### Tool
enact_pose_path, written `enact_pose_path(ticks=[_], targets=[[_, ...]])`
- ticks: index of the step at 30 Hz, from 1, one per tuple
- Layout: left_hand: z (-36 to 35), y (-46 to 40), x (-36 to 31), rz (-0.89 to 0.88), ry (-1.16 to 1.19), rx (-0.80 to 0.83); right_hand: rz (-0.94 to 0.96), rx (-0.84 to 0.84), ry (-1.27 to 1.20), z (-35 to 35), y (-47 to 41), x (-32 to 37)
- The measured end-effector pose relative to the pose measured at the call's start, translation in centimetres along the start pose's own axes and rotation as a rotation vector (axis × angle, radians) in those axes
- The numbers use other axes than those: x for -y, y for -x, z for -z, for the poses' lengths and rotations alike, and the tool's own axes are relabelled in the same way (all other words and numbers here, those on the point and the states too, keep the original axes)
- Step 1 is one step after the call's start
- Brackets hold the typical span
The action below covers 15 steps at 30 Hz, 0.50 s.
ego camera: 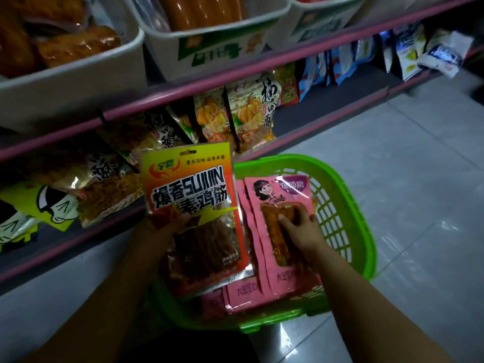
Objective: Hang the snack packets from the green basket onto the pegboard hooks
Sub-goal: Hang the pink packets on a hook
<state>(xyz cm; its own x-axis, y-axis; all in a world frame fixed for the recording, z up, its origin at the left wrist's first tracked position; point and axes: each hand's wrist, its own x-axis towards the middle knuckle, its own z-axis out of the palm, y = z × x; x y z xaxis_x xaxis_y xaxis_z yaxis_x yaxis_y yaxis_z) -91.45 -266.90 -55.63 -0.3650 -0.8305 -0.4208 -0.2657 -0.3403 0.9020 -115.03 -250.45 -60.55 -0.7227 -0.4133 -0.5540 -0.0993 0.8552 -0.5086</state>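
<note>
A green plastic basket stands on the tiled floor in front of a shelf rack. My left hand grips an orange and yellow snack packet by its middle and holds it upright over the basket's left side. My right hand reaches into the basket, its fingers curled round the edge of the top pink packet. Several more pink packets lie stacked beneath it. No pegboard hooks are plainly visible.
Pink-edged shelves run diagonally across the left and top. Snack packets stand on the lower shelf, white bins of sausages above. Blue and white packets sit further right. Grey floor tiles spread to the right.
</note>
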Motion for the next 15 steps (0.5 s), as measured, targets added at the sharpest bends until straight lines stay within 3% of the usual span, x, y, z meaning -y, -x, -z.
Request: enact_pose_path(ticks=[5,9,12,15], targets=[[0.4,0.2,0.1,0.017,0.052,0.036,0.160,-0.075,0.046,-2.3,0.9,1.9],[0.8,0.4,0.5,-0.015,0.034,0.024,0.100,-0.124,-0.208,-1.9,0.7,2.7],[0.6,0.5,0.4,0.010,0.049,-0.005,0.074,-0.141,-0.258,-1.5,0.2,2.8],[0.8,1.0,0.3,0.023,0.079,-0.062,0.024,-0.026,-0.515,-1.4,1.0,3.0]])
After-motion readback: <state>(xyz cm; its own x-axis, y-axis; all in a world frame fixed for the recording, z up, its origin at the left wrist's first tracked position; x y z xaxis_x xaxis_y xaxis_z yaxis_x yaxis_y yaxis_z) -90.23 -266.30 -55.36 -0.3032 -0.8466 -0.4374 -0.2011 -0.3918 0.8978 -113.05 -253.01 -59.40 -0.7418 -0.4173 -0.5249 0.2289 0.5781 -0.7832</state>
